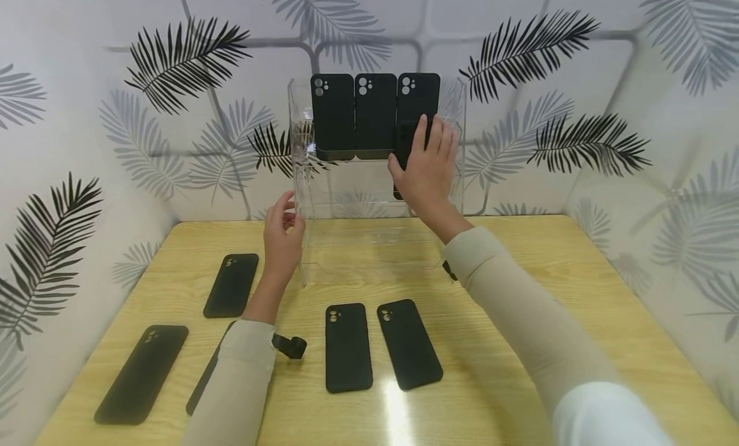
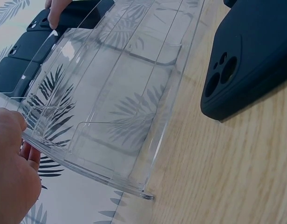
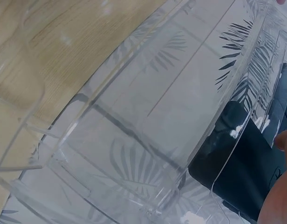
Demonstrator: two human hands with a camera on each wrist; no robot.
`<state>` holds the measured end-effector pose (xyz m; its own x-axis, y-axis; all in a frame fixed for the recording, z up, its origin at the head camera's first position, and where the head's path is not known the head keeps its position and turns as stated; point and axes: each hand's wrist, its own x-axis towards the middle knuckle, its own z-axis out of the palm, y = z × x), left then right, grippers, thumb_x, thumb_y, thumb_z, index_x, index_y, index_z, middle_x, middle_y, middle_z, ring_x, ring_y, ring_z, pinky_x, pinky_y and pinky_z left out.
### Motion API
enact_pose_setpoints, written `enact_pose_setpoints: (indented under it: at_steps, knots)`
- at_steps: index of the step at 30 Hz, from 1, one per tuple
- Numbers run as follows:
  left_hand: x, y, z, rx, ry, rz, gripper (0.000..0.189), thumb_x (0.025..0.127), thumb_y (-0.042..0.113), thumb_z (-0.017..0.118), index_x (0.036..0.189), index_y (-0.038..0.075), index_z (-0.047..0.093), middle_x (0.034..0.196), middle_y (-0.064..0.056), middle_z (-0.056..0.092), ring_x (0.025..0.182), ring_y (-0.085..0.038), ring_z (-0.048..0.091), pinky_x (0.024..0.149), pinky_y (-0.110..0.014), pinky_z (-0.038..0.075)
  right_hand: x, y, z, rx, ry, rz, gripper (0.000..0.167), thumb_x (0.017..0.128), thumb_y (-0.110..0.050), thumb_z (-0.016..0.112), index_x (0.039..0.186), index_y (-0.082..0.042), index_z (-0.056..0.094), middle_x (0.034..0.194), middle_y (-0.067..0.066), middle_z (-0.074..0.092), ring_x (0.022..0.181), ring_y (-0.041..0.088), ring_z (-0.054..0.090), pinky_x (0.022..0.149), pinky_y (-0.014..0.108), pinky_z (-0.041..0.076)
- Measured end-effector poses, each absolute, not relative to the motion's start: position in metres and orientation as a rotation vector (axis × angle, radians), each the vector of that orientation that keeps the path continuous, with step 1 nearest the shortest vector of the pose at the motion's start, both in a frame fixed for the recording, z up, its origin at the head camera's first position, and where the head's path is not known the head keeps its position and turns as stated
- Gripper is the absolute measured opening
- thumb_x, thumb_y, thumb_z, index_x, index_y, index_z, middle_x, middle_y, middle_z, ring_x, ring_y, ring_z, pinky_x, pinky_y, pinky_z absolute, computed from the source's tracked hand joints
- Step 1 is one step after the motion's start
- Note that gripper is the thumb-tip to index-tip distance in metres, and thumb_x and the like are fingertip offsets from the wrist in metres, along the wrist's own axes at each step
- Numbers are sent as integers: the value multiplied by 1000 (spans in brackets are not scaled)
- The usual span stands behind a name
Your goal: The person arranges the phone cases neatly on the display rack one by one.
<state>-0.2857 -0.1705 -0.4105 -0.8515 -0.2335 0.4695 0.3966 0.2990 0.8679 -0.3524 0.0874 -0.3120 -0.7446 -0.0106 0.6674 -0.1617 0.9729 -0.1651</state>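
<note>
A clear stepped acrylic display rack [image 1: 369, 234] stands at the back of the table. Three black phone cases, among them the middle one [image 1: 375, 112], stand side by side on its top tier. One tier lower, my right hand [image 1: 430, 167] holds another black phone case [image 3: 241, 158] upright, thumb at its left edge and fingers over its front. That case overlaps the rightmost top case in the head view. My left hand [image 1: 283, 240] grips the rack's left side edge, with the thumb in front and fingertips behind the panel [image 2: 15, 163].
Several more black phone cases lie on the wooden table: two in front of the rack, one of them the right case [image 1: 410, 343], and others at the left, such as the far left case [image 1: 141, 375]. My left sleeve partly covers one. Leaf-patterned wall covering [image 1: 190, 125] stands behind.
</note>
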Motion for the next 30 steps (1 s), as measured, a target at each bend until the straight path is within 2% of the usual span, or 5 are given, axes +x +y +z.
enact_pose_setpoints:
  at_steps: [8, 13, 18, 24, 30]
  knots:
    - [-286, -171, -410, -158, -2051, -1576, 49, 99, 6, 51, 148, 12, 49, 128, -15, 52, 104, -19, 54, 95, -29, 47, -337, 98, -307, 191, -2368, 360, 78, 101, -49, 49, 160, -6, 22, 163, 19, 17, 151, 35, 15, 126, 47, 8]
    - [-286, -171, -411, -152, -2064, -1560, 48, 100, 7, 51, 148, 13, 49, 128, -16, 52, 106, -21, 55, 96, -31, 47, -310, 106, -310, 255, -2418, 518, 74, 101, -46, 49, 159, -7, 24, 163, 17, 18, 150, 34, 18, 123, 49, 22]
    - [-286, -171, -411, -149, -2059, -1566, 49, 99, 6, 52, 148, 12, 49, 128, -16, 53, 105, -21, 55, 95, -32, 47, -275, 111, -330, 376, -2453, 652, 73, 100, -43, 56, 157, -6, 30, 160, 19, 24, 147, 37, 26, 109, 55, 41]
    - [-285, -170, -410, -145, -2059, -1573, 49, 99, 6, 51, 148, 13, 49, 128, -15, 52, 102, -18, 53, 92, -28, 46, -235, 115, -361, 474, -2592, 684, 73, 98, -42, 60, 156, -6, 33, 160, 19, 25, 145, 39, 29, 101, 57, 47]
    - [-284, -170, -410, -161, -2051, -1597, 48, 100, 5, 51, 148, 13, 49, 128, -17, 51, 102, -19, 52, 92, -29, 45, -204, 116, -386, 516, -2777, 709, 76, 97, -45, 62, 156, -6, 34, 158, 20, 28, 144, 40, 31, 101, 59, 47]
